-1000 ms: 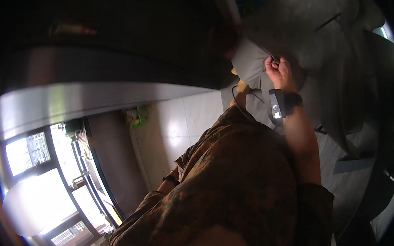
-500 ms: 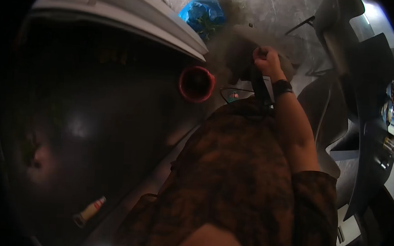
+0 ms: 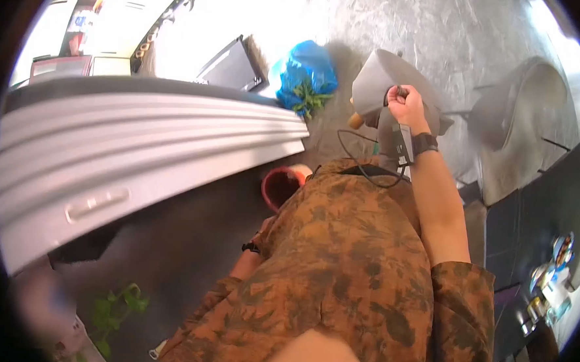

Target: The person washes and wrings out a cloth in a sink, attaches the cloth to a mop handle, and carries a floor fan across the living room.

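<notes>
My right hand (image 3: 406, 107), with a dark watch on the wrist, is closed at the back of a grey chair (image 3: 380, 81). Its fingers curl at the opening in the backrest, and a small dark piece shows at the fist. My left hand (image 3: 266, 232) is low beside my body, mostly hidden by the shirt; its fingers do not show. Just ahead of it is a red pot (image 3: 270, 188), partly covered by my body. A small black box-like device (image 3: 403, 144) with a cable sits by my right wrist.
A white ribbed panel (image 3: 155, 131) with a recessed handle crosses the left side. Beyond it are a blue plastic bag (image 3: 309, 67) with green leaves (image 3: 311, 98) and a black box (image 3: 233, 66). Another grey chair (image 3: 516, 114) and a dark table (image 3: 524, 219) are at the right.
The view has shifted and brightened; the white panel, red pot and blue bag appear lower. My right hand stays at the grey chair. Part of my left hand and wrist now shows.
</notes>
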A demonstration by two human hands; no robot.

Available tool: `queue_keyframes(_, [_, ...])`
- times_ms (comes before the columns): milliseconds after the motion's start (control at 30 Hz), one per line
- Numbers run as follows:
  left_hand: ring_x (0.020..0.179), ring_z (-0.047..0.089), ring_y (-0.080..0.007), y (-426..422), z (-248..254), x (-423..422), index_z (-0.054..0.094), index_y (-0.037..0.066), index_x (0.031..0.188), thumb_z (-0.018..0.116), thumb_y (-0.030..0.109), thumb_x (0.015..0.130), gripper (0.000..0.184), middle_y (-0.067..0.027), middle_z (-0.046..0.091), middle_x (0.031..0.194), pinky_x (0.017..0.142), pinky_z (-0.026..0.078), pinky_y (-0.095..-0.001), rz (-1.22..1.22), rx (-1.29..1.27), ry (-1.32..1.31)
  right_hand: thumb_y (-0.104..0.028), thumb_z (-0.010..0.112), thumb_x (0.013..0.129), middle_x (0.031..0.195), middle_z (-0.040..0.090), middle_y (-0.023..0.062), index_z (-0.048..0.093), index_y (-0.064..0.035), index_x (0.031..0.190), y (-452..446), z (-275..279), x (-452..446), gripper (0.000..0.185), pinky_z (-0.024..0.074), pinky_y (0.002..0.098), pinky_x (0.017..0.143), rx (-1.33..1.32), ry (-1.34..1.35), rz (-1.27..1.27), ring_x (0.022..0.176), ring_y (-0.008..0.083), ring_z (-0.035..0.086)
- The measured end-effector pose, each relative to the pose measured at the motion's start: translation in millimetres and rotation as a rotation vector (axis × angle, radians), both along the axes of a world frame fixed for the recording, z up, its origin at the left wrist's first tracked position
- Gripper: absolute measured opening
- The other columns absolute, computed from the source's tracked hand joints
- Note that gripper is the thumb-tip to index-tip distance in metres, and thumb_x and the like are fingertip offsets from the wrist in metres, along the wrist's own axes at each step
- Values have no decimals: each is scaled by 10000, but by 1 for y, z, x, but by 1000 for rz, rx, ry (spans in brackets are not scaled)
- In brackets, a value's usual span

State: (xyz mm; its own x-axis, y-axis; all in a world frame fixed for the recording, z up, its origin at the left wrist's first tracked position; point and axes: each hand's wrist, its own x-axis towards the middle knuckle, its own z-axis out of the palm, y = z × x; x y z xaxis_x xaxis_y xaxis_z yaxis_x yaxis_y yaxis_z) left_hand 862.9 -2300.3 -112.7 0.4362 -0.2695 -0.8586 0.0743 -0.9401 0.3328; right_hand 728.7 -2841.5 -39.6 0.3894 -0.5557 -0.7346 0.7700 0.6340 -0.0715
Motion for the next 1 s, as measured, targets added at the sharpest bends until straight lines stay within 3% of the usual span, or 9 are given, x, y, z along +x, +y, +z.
queue_keyframes(267, [852, 558, -149, -128, -9, 41, 587, 173, 929, 508, 232, 762, 194, -25, 578, 892, 615, 445, -318, 36, 91, 55, 82, 428, 707, 534, 398, 56, 465, 17, 637, -179, -48, -1, 102, 453, 266, 576, -123, -230, -44, 468, 110, 383])
queue_keyframes(433, [854, 555, -148, -217, -77, 122, 594, 177, 919, 515, 223, 754, 189, -26, 577, 890, 618, 447, -316, -214, 103, 80, 78, 414, 721, 520, 387, 30, 497, 57, 688, -307, -108, 10, 92, 435, 242, 506, -712, 783, 225, 432, 84, 347])
queue_keyframes(500, [855, 554, -147, -261, -134, 181, 597, 178, 916, 518, 219, 751, 187, -26, 576, 889, 620, 449, -315, -598, 48, 13, 47, 442, 716, 500, 371, 18, 504, 25, 661, -365, -81, 33, 86, 437, 246, 481, 148, 206, -196, 420, 94, 348])
queue_keyframes(533, [856, 554, -147, -290, -166, 213, 598, 178, 914, 519, 217, 749, 187, -26, 576, 888, 620, 449, -315, -806, 26, -57, 43, 446, 714, 491, 365, 15, 490, 8, 635, -372, -34, 47, 97, 443, 251, 481, -212, 731, 67, 410, 100, 347])
queue_keyframes(567, [816, 561, -148, -356, -119, 244, 600, 173, 913, 510, 213, 754, 186, -29, 587, 860, 612, 453, -317, -970, -2, -183, 40, 451, 711, 483, 359, 13, 476, -9, 610, -369, 16, 60, 115, 448, 257, 481, -578, 1242, 356, 400, 106, 346])
queue_keyframes(633, [736, 575, -149, -492, -36, 296, 603, 162, 912, 492, 203, 765, 189, -34, 608, 803, 594, 460, -323, -1172, -8, -447, 38, 455, 701, 450, 343, -4, 423, -49, 544, -431, 0, 63, 182, 461, 275, 493, -497, 1141, 222, 370, 113, 345])
queue_keyframes(700, [693, 587, -155, -572, -16, 338, 593, 114, 932, 486, 218, 784, 210, -56, 620, 794, 599, 469, -317, -814, -142, -394, 42, 454, 695, 415, 326, -18, 378, -75, 496, -496, -97, 21, 243, 470, 286, 503, -405, 873, -84, 342, 109, 337])
queue_keyframes(800, [664, 606, -161, -691, 18, 374, 566, 15, 976, 484, 204, 815, 262, -117, 622, 817, 600, 485, -273, 75, -394, -166, -66, 448, 724, 598, 391, 60, 414, -31, 650, -561, -152, -30, 88, 463, 304, 579, -974, 1549, 253, 518, 165, 395])
queue_keyframes(1000, [682, 603, -164, -843, -4, 400, 561, -31, 949, 495, 192, 810, 271, -120, 618, 787, 616, 487, -254, 29, -369, -142, -64, 452, 734, 590, 394, 49, 429, -28, 661, -658, -101, 7, 85, 463, 296, 573, -307, 769, -74, 511, 148, 399])
